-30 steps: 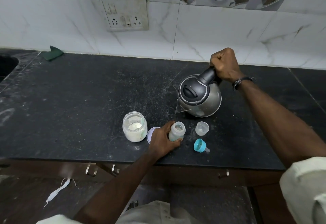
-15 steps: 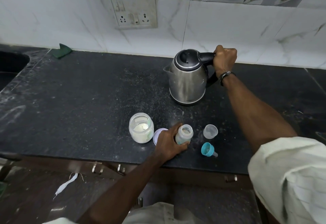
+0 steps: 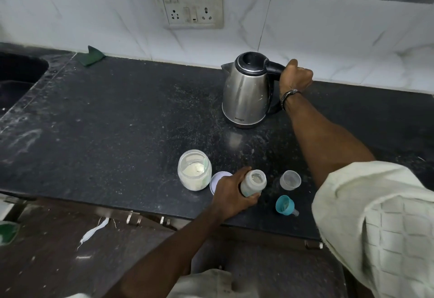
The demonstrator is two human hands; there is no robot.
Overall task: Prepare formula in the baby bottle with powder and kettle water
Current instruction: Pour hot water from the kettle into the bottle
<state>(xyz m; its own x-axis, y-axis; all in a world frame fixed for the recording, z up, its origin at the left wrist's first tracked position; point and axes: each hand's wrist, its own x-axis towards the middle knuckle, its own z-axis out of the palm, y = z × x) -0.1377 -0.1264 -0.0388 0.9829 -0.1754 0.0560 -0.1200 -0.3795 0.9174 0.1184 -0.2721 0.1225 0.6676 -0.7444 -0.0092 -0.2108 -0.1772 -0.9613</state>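
Observation:
The open baby bottle (image 3: 254, 181) stands near the front edge of the black counter (image 3: 117, 121), and my left hand (image 3: 231, 192) grips its side. A steel kettle (image 3: 246, 93) with a black lid stands upright farther back, spout to the left. My right hand (image 3: 296, 78) curls around the kettle's black handle. Left of the bottle sits a clear jar of white powder (image 3: 194, 169) with a scoop inside, and its pale lid (image 3: 217, 180) lies flat, partly behind my left hand.
A clear bottle cap (image 3: 290, 180) and a teal collar with nipple (image 3: 285, 205) lie right of the bottle. A wall socket plate (image 3: 187, 2) is behind. A green cloth (image 3: 90, 56) lies at the back left beside a dark sink (image 3: 16, 79).
The kettle went from tilted over the bottle to upright on the counter farther back. My right hand stayed on its handle; my left hand kept holding the bottle.

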